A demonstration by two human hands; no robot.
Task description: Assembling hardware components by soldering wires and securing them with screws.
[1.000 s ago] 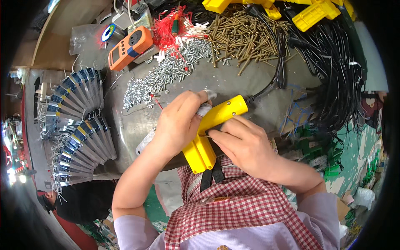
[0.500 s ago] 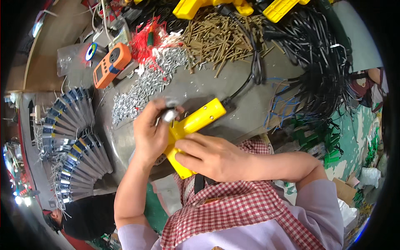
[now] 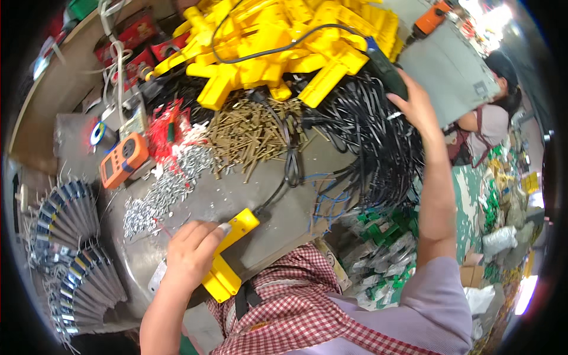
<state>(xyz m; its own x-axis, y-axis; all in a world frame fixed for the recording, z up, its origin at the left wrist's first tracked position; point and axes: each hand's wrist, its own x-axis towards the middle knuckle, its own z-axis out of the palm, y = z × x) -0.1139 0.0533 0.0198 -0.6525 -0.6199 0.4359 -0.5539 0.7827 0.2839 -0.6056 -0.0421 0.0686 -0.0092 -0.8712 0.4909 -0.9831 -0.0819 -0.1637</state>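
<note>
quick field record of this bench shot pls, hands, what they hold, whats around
left hand: grips a yellow plastic housing with a black cord on the metal bench
right hand: stretched far out, on a dark green power tool
near left hand: silver screws, orange meter
centre: brass screws
far side: pile of yellow housings
right of centre: black cables

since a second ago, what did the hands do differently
The right hand let go of the yellow plastic part and reached far out to grip a dark tool handle by the yellow pile. The left hand stayed on the part, on the metal table.
</note>
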